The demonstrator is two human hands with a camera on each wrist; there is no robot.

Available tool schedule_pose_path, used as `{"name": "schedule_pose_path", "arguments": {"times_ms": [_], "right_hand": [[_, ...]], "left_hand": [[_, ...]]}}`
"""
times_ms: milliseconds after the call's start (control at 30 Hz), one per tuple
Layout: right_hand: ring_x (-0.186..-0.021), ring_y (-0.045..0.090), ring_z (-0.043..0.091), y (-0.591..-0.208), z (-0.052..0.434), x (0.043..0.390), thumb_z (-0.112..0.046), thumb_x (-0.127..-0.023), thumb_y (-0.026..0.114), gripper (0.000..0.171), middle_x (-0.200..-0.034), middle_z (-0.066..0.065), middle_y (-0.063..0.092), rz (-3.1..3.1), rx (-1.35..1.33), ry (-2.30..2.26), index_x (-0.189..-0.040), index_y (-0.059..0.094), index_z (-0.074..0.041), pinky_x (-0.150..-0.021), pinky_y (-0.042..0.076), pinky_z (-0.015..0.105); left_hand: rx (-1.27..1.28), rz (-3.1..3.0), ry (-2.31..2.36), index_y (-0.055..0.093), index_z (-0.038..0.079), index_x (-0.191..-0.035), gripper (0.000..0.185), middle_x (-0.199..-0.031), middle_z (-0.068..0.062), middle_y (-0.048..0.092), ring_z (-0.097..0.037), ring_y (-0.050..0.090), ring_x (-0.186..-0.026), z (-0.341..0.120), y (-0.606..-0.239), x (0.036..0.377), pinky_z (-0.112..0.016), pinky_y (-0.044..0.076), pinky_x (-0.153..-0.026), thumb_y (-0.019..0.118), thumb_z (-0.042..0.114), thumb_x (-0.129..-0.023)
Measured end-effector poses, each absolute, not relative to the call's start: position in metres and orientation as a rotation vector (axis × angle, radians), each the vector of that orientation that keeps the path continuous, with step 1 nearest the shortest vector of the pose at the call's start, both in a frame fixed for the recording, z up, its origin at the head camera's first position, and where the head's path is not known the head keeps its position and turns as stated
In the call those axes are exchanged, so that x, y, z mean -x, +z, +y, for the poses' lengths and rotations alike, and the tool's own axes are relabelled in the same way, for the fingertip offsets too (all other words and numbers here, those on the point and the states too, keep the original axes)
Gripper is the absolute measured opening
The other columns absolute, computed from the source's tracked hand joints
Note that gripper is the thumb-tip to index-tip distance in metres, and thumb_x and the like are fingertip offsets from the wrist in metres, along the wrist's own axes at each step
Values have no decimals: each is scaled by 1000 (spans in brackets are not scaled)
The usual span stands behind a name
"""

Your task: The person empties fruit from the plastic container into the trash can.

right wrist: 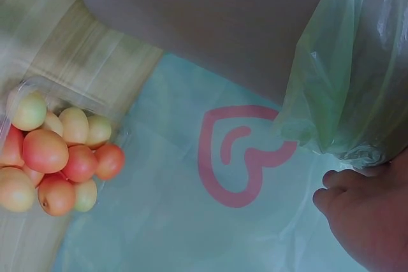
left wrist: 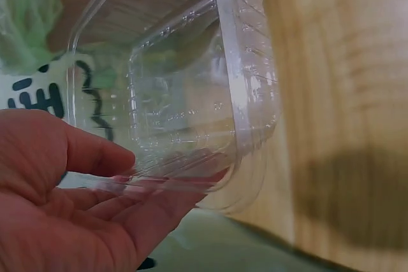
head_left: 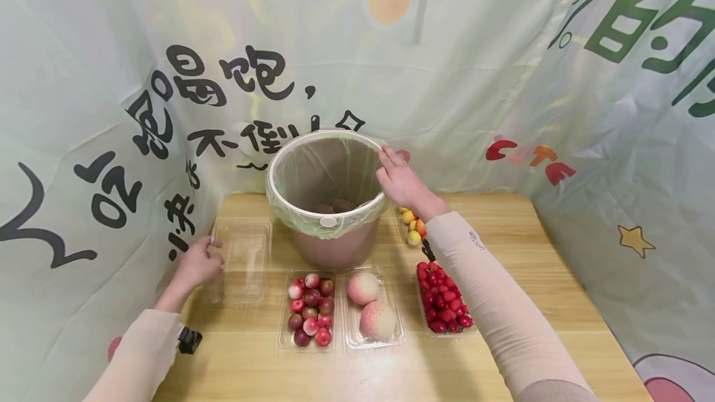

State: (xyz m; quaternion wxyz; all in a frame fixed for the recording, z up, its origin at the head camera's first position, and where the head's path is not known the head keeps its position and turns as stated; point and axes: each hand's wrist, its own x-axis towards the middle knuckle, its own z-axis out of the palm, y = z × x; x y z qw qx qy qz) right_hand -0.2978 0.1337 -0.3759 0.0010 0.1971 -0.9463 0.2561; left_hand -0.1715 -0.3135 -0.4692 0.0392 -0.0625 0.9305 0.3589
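My left hand (head_left: 200,262) pinches the edge of a clear plastic container (head_left: 246,265) at the left of the table. In the left wrist view, the thumb lies on one side of its wall and the fingers (left wrist: 162,211) behind it; no fruit shows inside. My right hand (head_left: 404,182) grips the right rim of a pinkish-brown trash bin (head_left: 335,247), which stands upright on the table. A thin green bag (right wrist: 331,74) lines the bin and folds over the rim. Some brown things (head_left: 342,205) lie at its bottom, too dim to identify.
In front of the bin stand clear trays of plum-like fruit (head_left: 311,298) and two peaches (head_left: 378,320). Red berries (head_left: 444,296) fill another tray, partly behind my right sleeve. Yellow-orange fruit (right wrist: 46,151) sits in a tray right of the bin. Printed cloth (head_left: 424,79) walls the table.
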Motion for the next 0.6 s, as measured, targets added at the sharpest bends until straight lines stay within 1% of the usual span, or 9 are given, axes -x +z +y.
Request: {"name": "schedule_pose_path", "arguments": {"times_ms": [67,167,300,367,467,533,600], "right_hand": [[-166,7,31,-376,133,298,-33,-108,21,67,-179,13,7,-2970,-621,804,-167,19,-1,-135,9,51],[-165,7,36,-375,133,298,-33,-107,21,68,-179,14,7,-2981,-624,769,-167,19,-2,-134,9,54],[-164,7,43,-372,133,299,-35,-107,18,70,-179,14,6,-3027,-624,674,-169,15,-4,-134,7,58],[-164,8,44,-371,133,300,-36,-107,17,70,-179,14,5,-3051,-625,625,-169,12,-5,-133,7,61],[-163,9,45,-368,132,301,-37,-107,17,69,-179,13,6,-3071,-630,569,-170,12,-9,-131,8,64],[-163,8,45,-367,132,301,-37,-107,17,68,-179,12,6,-3080,-631,558,-170,12,-12,-131,8,66],[-164,8,44,-366,132,300,-37,-107,17,68,-179,12,6,-3084,-632,557,-171,12,-14,-130,7,67]], "left_hand": [[197,2838,1076,53,-13,-131,46,-74,-11,61,-18,56,-63,-314,-476,170,-32,47,-56,49,3,-88],[195,2805,1060,53,-13,-129,46,-72,-10,60,-18,53,-61,-315,-485,168,-33,46,-54,48,3,-85],[199,2756,1076,53,-16,-126,45,-80,-18,65,-18,56,-59,-318,-493,166,-33,49,-53,51,1,-84],[200,2746,1076,52,-17,-124,44,-85,-23,65,-21,59,-62,-319,-496,165,-32,50,-54,53,0,-84],[208,2730,1060,52,-17,-121,41,-91,-29,64,-25,61,-69,-322,-499,163,-32,51,-57,54,0,-83],[220,2719,1051,52,-16,-118,38,-94,-31,64,-27,62,-72,-323,-501,161,-32,52,-58,54,-1,-83],[226,2711,1042,52,-15,-116,35,-98,-33,63,-28,62,-72,-323,-503,160,-33,52,-58,52,-1,-84]]}}
